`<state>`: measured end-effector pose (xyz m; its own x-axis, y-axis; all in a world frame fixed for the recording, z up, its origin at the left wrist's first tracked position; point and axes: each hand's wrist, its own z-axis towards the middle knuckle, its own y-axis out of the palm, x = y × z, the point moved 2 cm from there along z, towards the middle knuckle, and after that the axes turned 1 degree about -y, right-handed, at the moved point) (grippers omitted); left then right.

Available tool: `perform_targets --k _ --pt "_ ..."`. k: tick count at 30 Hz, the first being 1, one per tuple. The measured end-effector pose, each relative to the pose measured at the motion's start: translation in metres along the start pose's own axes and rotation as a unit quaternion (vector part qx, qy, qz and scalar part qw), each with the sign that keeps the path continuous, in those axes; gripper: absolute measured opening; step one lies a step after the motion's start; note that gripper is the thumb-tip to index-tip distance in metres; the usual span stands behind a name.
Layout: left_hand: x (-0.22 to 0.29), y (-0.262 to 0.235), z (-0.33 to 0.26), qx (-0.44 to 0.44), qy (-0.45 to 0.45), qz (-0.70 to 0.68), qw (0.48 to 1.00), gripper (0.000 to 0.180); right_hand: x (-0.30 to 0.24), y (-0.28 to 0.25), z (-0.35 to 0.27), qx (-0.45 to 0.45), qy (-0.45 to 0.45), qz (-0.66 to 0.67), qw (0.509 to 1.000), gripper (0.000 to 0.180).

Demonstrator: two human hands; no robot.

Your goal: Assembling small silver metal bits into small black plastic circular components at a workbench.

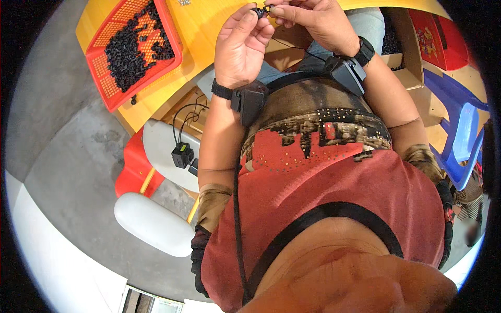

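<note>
At the top of the head view, both hands meet over the table's near edge. My left hand [241, 52] pinches a small black plastic part [258, 12] between thumb and forefinger. Close against it, the thumb and fingers of my right hand [326, 26] are pinched on another tiny dark piece [267, 9]. Whether the two pieces are joined cannot be made out. Each wrist has a black strap with a dark box-shaped device; the left wrist device [250, 101] and the right wrist device [347, 74] both sit on the inner side of the arm.
A red mesh basket [175, 60] with many small black parts stands on the yellow table [201, 26] at left. To the right are a cardboard box [409, 78] holding black parts, a red box [438, 41] and a blue plastic chair [459, 125]. A white seat [151, 224] stands lower left.
</note>
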<state>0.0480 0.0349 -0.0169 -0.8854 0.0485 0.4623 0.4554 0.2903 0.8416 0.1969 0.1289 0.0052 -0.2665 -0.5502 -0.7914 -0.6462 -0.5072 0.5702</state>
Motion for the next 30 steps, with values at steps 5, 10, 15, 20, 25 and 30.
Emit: perform_targets --k 5,10,15,20,25,30 --pt "-0.002 -0.003 0.0 0.027 0.002 0.012 1.0 0.022 0.002 0.0 0.0 -0.008 0.004 0.007 1.0 0.014" --pt "-0.001 0.001 0.001 0.0 -0.004 -0.014 1.0 0.022 -0.001 0.001 0.0 -0.005 0.001 -0.012 1.0 0.013" --pt "0.0 0.002 0.002 0.001 0.002 -0.01 1.0 0.023 -0.001 0.001 0.001 -0.01 -0.026 -0.068 0.997 0.013" --pt "-0.002 -0.005 0.002 0.004 0.005 -0.015 1.0 0.025 -0.003 0.005 -0.002 -0.017 -0.062 -0.08 0.995 0.012" --pt "-0.002 -0.003 0.002 0.001 0.015 -0.015 1.0 0.025 -0.008 0.007 -0.005 -0.021 -0.093 -0.126 0.988 0.012" --pt "0.001 0.001 -0.002 0.023 0.046 0.035 0.998 0.027 -0.016 0.014 -0.006 -0.019 -0.127 -0.202 0.971 0.011"
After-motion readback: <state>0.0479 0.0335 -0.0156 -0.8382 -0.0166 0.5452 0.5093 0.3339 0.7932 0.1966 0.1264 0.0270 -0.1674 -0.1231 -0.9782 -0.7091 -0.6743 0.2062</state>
